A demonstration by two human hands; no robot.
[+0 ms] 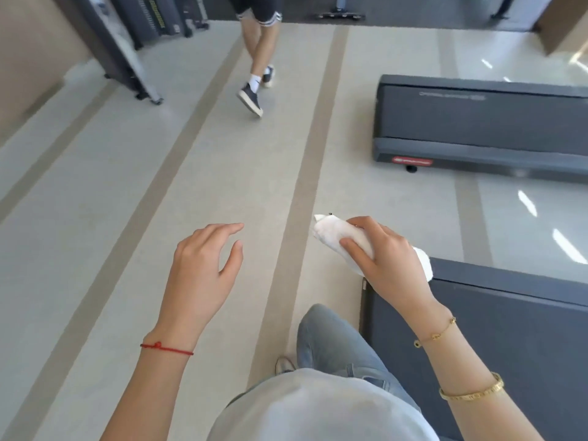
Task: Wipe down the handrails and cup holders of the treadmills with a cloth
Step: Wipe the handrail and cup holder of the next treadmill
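Nearest the camera: the wearer's pale grey shirt [321, 409] and one jeans-clad knee [337, 338], stepping forward over the beige striped floor [95, 218].

Grip: the right hand [388, 253] is closed around a rolled white cloth [334, 237]; thumb and fingers wrap its middle, and both ends stick out of the fist. The left hand [203, 265] holds nothing, its fingers loosely spread and curled in the air above the floor.

Outward: the cloth hangs over the near left corner of the near treadmill deck [509, 329], apart from it. A second treadmill deck [477, 122] lies farther off on the right, with a strip of floor between the two. Only the rear ends of the decks show; no handrail or cup holder is in view.

Far field: another person's legs [257, 58] cross the aisle at centre; weight machines [143, 23] stand far left.

Step in hand, by judgement: transit between machines, cloth carried, no wiping under way. The next move calls for turning right toward a console end, bringing a handrail within reach, and flattening the cloth against it; the free left hand could steady the body.
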